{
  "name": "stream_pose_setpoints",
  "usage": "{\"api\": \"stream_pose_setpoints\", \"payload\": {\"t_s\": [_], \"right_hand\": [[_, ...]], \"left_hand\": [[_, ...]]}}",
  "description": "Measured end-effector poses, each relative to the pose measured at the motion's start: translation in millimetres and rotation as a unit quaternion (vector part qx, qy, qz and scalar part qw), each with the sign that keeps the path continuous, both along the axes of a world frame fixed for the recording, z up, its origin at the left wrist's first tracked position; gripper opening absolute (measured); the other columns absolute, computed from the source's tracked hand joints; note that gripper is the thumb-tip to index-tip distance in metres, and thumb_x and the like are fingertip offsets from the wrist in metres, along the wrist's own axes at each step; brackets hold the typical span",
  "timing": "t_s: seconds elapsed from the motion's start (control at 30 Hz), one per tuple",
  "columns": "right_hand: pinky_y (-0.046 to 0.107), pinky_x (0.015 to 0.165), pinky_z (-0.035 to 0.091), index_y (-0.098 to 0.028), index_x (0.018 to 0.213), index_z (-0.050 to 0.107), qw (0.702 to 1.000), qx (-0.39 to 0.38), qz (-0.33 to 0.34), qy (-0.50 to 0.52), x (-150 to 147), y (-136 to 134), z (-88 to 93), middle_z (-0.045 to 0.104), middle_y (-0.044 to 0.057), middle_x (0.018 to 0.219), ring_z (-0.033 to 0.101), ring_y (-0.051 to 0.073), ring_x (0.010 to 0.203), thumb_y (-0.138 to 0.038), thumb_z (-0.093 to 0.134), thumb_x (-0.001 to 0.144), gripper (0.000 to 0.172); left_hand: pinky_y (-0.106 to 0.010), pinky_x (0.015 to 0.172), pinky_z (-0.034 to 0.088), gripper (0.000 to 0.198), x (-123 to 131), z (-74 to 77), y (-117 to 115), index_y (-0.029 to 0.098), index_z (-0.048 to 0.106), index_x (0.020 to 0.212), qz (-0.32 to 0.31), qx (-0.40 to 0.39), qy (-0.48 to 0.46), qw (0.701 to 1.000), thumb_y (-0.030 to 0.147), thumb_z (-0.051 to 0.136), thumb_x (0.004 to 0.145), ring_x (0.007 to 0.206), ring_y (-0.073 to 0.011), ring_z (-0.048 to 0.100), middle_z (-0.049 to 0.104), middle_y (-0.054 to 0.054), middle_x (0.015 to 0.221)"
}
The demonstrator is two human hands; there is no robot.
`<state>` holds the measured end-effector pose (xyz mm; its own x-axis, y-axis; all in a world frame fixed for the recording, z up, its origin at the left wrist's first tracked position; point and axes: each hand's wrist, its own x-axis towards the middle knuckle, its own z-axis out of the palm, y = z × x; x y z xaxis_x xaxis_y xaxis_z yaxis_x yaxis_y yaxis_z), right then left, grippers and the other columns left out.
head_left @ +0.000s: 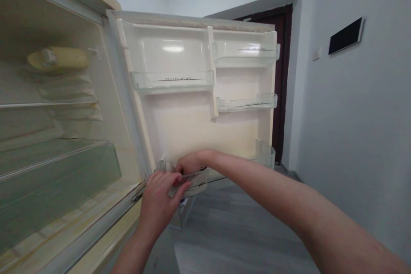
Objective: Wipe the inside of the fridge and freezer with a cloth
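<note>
Our right arm [266,195] lies across to the low bin [207,177] on the door [180,120], where our right hand [192,162] bends in and we cannot tell its grip, while our left hand [162,190], nearer us, is pinched on the bin's left end, with the long side running off right.

The left hand [157,195] was bare, with a rounded back, slender fingers [168,177] and a distinct thumb [181,192]; the left forearm [136,246] was likewise uncovered as far as the view's lower edge. The right hand [192,160], also bare, was partly hidden. The right forearm [257,184], uncovered and smooth in outline, was narrow at the wrist and broadened steadily beyond it.
</note>
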<state>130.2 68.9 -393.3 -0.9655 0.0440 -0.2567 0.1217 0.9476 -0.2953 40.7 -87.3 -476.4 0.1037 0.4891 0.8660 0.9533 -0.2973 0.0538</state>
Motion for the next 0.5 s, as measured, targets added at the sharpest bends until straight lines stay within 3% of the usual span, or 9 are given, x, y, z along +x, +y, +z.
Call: {"api": "stream_pose_setpoints", "payload": {"t_s": [0.13, 0.37, 0.43, 0.5], "right_hand": [[0.019, 0.071, 0.042, -0.017, 0.121, 0.079, 0.996, -0.002, -0.059, -0.068, 63.3, 19.1, 8.9, 0.076, -0.002, 0.089, 0.062, 0.012, 0.079, -0.011, 0.067, 0.083, 0.040], [0.021, 0.073, 0.045, -0.014, 0.118, 0.080, 0.962, -0.053, -0.236, -0.125, 179.3, 45.9, 26.4, 0.077, 0.002, 0.091, 0.063, 0.013, 0.077, -0.012, 0.067, 0.076, 0.044], [0.022, 0.072, 0.045, -0.012, 0.114, 0.080, 0.955, -0.006, -0.266, -0.132, 200.5, 46.3, 28.8, 0.077, 0.005, 0.090, 0.063, 0.014, 0.076, -0.009, 0.067, 0.074, 0.042], [0.024, 0.070, 0.044, -0.010, 0.109, 0.081, 0.946, 0.090, -0.276, -0.142, 213.4, 41.0, 31.5, 0.077, 0.008, 0.091, 0.063, 0.016, 0.075, -0.005, 0.067, 0.074, 0.038]], "left_hand": [[-0.036, 0.078, 0.040, 0.027, -1.0, 0.0, -3.4, 0.022, 0.064, 0.083, -0.005, -0.001, -0.006, 1.000, 0.047, 0.071, 0.092, 0.075, -0.0204, 0.056, 0.063, 0.002, 0.073], [-0.036, 0.079, 0.041, 0.030, -6.8, -1.4, -6.2, 0.023, 0.065, 0.084, -0.022, -0.001, -0.023, 0.999, 0.052, 0.070, 0.092, 0.075, -0.0202, 0.058, 0.065, 0.002, 0.073], [-0.036, 0.079, 0.041, 0.032, -8.4, -1.9, -6.2, 0.023, 0.065, 0.085, -0.025, 0.001, -0.026, 0.999, 0.054, 0.070, 0.091, 0.075, -0.0202, 0.058, 0.065, 0.003, 0.073], [-0.036, 0.079, 0.041, 0.034, -9.6, -2.2, -6.0, 0.023, 0.066, 0.084, -0.026, 0.002, -0.030, 0.999, 0.056, 0.069, 0.091, 0.075, -0.0203, 0.058, 0.065, 0.002, 0.072]]}}
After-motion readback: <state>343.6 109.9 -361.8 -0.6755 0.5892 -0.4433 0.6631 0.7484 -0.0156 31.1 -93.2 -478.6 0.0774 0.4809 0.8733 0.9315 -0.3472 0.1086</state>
